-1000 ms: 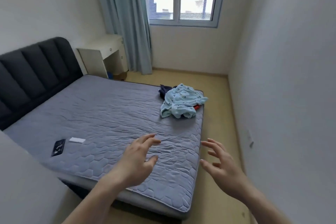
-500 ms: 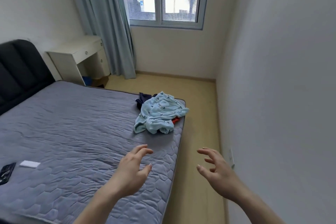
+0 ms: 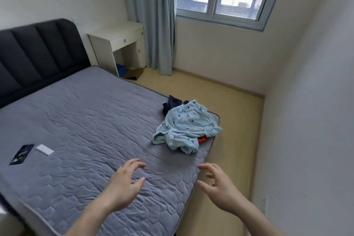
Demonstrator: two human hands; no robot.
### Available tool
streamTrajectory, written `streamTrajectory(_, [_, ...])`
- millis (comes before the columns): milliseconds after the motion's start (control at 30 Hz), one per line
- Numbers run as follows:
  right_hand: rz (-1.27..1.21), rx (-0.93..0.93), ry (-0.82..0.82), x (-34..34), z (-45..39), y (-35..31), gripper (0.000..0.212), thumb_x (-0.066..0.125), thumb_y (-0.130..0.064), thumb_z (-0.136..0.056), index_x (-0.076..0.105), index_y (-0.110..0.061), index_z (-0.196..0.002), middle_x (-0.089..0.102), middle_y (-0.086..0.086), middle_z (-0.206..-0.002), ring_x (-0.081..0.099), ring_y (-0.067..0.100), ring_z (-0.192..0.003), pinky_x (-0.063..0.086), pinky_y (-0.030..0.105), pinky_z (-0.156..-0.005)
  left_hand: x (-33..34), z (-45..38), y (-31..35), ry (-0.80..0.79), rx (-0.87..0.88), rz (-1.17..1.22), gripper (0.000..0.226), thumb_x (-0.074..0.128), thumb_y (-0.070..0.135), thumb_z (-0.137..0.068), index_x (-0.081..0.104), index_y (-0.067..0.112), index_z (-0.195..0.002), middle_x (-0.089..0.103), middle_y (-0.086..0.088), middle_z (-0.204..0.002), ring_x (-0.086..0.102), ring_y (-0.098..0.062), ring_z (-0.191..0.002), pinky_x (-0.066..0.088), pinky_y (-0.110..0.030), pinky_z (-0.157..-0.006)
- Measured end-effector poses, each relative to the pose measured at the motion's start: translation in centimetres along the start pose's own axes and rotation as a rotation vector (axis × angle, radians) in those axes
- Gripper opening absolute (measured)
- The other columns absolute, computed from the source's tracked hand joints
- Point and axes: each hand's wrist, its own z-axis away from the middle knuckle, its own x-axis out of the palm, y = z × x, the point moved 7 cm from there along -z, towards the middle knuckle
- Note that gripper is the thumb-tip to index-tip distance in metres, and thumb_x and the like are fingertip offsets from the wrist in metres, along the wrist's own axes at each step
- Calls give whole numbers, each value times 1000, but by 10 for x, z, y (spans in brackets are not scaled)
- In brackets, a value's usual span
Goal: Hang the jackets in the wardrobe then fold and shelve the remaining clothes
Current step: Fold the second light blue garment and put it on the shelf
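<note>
A crumpled light-blue patterned garment (image 3: 186, 126) lies in a heap near the foot corner of the grey mattress (image 3: 86, 120). A dark navy garment (image 3: 172, 104) pokes out behind the heap and a bit of red cloth (image 3: 202, 139) shows under its right side. My left hand (image 3: 124, 186) hovers over the mattress in front of the heap, fingers spread and loosely bent, holding nothing. My right hand (image 3: 220, 186) hangs over the mattress edge, also empty with relaxed fingers. Both hands are short of the clothes.
A dark phone (image 3: 21, 154) and a small white card (image 3: 45, 149) lie on the mattress at the left. A dark padded headboard (image 3: 38, 51) stands behind. A white desk (image 3: 122, 44) and grey curtain (image 3: 153, 15) are by the window. Tan floor (image 3: 233, 120) runs along the right wall.
The view has swung back left and tilted, so headboard and phone are in sight again. Both hands stay raised and empty, now a little closer to the heap of clothes.
</note>
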Motion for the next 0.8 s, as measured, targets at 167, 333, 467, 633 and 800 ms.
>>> streamTrajectory(167, [88,78,-45,-32,-80,23,37,66,-40,-94,52,-48,-127,41,-26,-137,52,1,-121,46,19,-94,10,-90,-9,-36,-64,19,36,61,35,-98,54,36,-133,39,13,-154,41,-11,-140,34,-31,-115])
streamTrajectory(333, [116,166,-76,-53,-160,45,36,64,-40,-95,50,-45,-128,43,-21,-133,49,2,-119,47,20,-88,15,-176,-4,-57,-92,32,37,59,34,-99,55,31,-135,38,11,-155,41,-13,-140,33,-31,-116])
streamTrajectory(467, [161,204,-182,-48,-229,66,41,64,-39,-93,51,-41,-132,42,-18,-135,51,-1,-108,45,18,-88,29,-222,-5,-69,-149,77,37,59,34,-98,55,31,-135,37,10,-155,41,-13,-141,32,-30,-117])
streamTrajectory(633, [295,227,-396,-33,-324,103,52,62,-33,-90,50,-32,-140,41,-9,-145,45,4,-118,37,17,-96,49,-260,-29,-48,-313,132,35,60,34,-97,56,33,-133,37,12,-154,47,-10,-134,32,-26,-115])
streamTrajectory(800, [470,214,-583,-26,-433,142,60,60,-29,-91,44,-26,-149,34,0,-154,44,16,-135,40,23,-103,55,-282,-59,28,-545,163,34,61,29,-98,58,27,-132,37,6,-155,42,-14,-141,28,-26,-118])
